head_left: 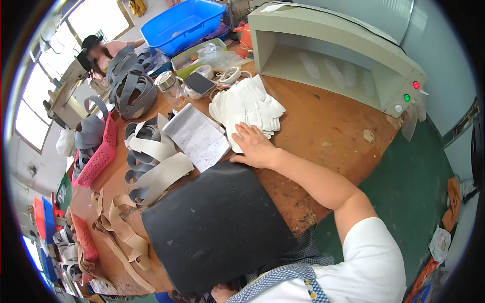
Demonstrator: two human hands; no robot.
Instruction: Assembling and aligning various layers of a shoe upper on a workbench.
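Observation:
My right hand (255, 146) reaches across the table and rests on the near end of a fanned pile of white flat cut pieces (247, 106). Its fingers are stretched out and slightly apart, and the thumb points toward the black mat (217, 227). A notebook with handwriting (198, 136) lies just left of the pile. The mat covers the table's near side in front of me. Only a bit of my left hand (222, 293) shows at the lower edge, below the mat; its fingers are hidden.
Grey and beige strap coils (160, 174) lie left of the notebook, near a pink basket (103, 154). A glass jar (171, 90), a phone (199, 83) and a blue tub (183, 25) sit farther back. At far right stands an open-fronted machine (328, 60) with lit buttons. Someone sits beyond.

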